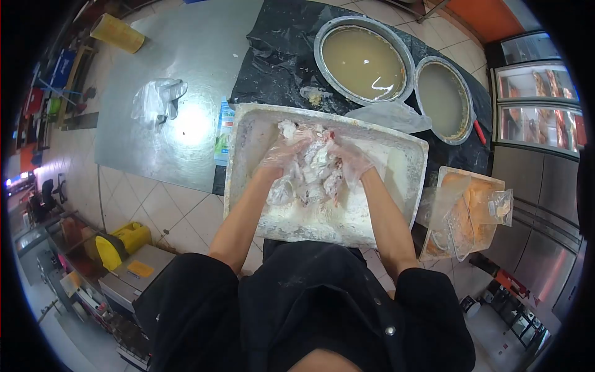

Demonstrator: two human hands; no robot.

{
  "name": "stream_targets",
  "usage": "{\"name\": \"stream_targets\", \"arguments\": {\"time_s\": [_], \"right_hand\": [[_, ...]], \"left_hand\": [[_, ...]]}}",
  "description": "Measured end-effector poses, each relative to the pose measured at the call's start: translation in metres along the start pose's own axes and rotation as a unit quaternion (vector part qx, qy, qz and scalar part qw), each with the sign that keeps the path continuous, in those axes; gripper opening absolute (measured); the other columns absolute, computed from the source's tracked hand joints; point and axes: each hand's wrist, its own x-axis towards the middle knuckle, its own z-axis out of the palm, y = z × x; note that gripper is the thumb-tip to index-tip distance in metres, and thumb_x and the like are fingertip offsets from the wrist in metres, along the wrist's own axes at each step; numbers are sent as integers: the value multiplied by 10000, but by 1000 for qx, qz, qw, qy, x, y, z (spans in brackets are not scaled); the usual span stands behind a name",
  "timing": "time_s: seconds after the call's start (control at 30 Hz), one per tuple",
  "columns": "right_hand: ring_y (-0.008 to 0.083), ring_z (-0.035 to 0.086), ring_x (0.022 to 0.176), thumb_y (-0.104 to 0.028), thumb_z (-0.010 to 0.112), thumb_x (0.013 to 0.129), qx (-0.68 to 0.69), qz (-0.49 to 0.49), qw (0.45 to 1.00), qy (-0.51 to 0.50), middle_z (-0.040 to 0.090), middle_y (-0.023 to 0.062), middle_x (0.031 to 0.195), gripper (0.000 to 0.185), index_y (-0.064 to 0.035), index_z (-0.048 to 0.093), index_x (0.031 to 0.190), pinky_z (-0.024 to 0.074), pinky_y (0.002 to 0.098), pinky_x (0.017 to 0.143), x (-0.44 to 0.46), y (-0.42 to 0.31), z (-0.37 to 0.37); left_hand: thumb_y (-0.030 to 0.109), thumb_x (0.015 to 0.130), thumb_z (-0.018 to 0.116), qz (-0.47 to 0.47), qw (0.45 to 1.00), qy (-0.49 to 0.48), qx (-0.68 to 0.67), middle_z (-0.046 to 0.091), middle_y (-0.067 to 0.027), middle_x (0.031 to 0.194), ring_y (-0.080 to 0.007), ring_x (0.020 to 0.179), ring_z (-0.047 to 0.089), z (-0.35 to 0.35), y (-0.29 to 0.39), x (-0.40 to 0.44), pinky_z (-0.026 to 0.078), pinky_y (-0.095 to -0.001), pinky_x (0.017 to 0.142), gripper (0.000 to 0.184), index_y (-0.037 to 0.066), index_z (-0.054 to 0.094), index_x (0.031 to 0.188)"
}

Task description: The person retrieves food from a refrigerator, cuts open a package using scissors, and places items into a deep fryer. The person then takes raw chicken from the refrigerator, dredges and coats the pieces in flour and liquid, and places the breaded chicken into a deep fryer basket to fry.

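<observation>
Our left hand [280, 156] and right hand [354, 162] touch white-coated pieces [315, 166] inside the tub [410, 166], whose walls likely contain the powder [359, 214]; whether our fingers grip, we cannot tell.

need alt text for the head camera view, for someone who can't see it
A person's left hand and right hand, in clear plastic gloves, touch a heap of white-powdered pieces, possibly meat, inside a large white tray. Beyond it, two metal basins of cloudy liquid stand on black sheeting.
</observation>
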Motion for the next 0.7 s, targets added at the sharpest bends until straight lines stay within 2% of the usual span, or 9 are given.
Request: {"name": "stream_targets", "arguments": {"time_s": [0.03,0.17,0.23,0.37,0.47,0.53,0.57,0.63,0.7], "right_hand": [[136,525,1124,-203,754,812,-80,-15,997,-18,580,78,1255,642,-53,476,1371,446,305,942,1,-1,6],[173,575,1045,-183,819,726,-56,-131,990,17,621,73,1172,613,-40,565,1265,458,328,909,-16,7,46],[183,587,1011,-207,802,747,-139,-97,981,93,641,79,1117,522,-40,599,1198,465,339,883,-31,15,53],[208,614,971,-267,752,800,-261,-88,946,171,666,103,1045,403,-44,628,1112,475,359,852,-74,-15,68],[216,627,972,-309,684,859,-127,-130,942,282,675,111,1019,373,-49,630,1121,476,380,853,-79,-26,92],[233,633,980,-330,662,888,-175,-132,961,171,676,114,1034,384,-51,622,1148,481,386,863,-95,-28,90],[241,636,984,-341,651,902,-198,-132,964,116,677,115,1042,390,-52,619,1162,483,389,868,-101,-28,85],[227,639,974,-361,631,925,-358,-159,902,183,676,110,1039,406,-43,617,1177,492,367,861,-95,-1,38],[209,643,958,-385,605,947,-201,-84,946,240,672,107,1041,428,-31,614,1188,500,336,850,-80,14,-9]], "left_hand": [[327,786,795,-7,1000,-25,-2,632,-196,1195,-248,1102,603,-1,-2,1,496,-355,908,712,-120,516,1264],[451,761,771,-60,987,-33,147,693,-200,1018,-267,914,674,11,23,-27,535,-374,807,652,-107,639,1071],[520,737,756,-51,946,8,321,706,-217,926,-286,836,694,17,28,-38,547,-388,760,669,-99,679,979],[607,698,736,9,893,64,446,693,-271,909,-335,849,697,28,37,-62,542,-410,743,718,-88,691,874],[630,731,694,25,868,56,493,699,-261,905,-364,873,692,23,16,-58,542,-431,749,720,-82,691,835],[674,761,642,41,838,67,540,710,-230,892,-372,866,689,15,-7,-40,541,-442,756,751,-73,691,822],[673,775,627,36,854,49,516,677,-233,956,-370,926,652,0,-11,-37,511,-438,799,752,-70,657,891],[670,802,597,-1,917,12,400,611,-240,1084,-366,1045,577,-23,19,-48,451,-428,884,769,-64,588,1029],[668,830,568,-32,957,25,288,545,-247,1212,-362,1165,502,-37,37,-44,390,-418,970,802,-58,520,1167]]}}
